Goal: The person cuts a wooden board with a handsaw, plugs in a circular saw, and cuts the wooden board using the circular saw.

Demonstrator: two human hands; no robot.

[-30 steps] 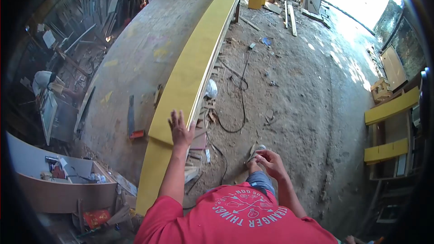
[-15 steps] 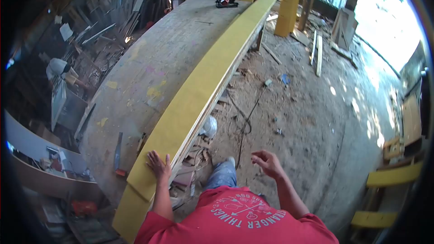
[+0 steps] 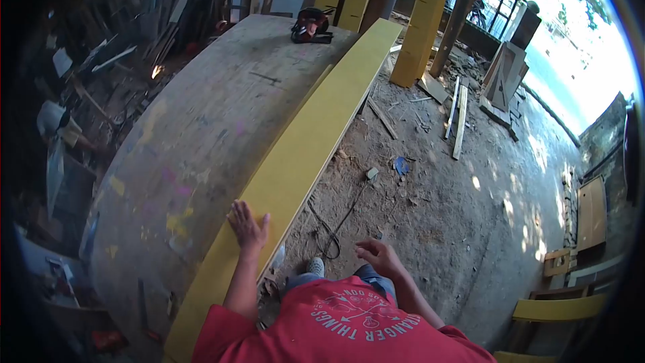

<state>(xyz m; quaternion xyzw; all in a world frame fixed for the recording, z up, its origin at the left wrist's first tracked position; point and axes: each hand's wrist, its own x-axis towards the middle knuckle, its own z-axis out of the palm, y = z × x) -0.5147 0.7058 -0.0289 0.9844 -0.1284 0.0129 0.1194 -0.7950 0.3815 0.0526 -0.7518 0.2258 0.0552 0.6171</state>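
Observation:
A long yellow board [image 3: 316, 131] runs along the right edge of a wooden workbench [image 3: 201, 114]. My left hand [image 3: 247, 227] lies flat on the board's top, palm down and fingers spread. My right hand [image 3: 377, 255] hangs in the air right of the board, above the dirt floor. Its fingers are loosely bent, and I see nothing in it. On the far end of the bench sits a red and black power tool [image 3: 312, 25]. A thin dark tool [image 3: 142, 306] rests at the bench's near left.
Yellow posts [image 3: 422, 27] stand beyond the bench. A cable [image 3: 329, 232] curls on the littered floor, and wood strips [image 3: 460, 121] lie farther off. Yellow-edged pieces [image 3: 561, 308] are at the lower right. Another person [image 3: 57, 124] is at the far left.
The view has shifted forward along the bench. My left hand remains flat on the board, and the stepped edge near it no longer shows. My right hand has come nearer my body.

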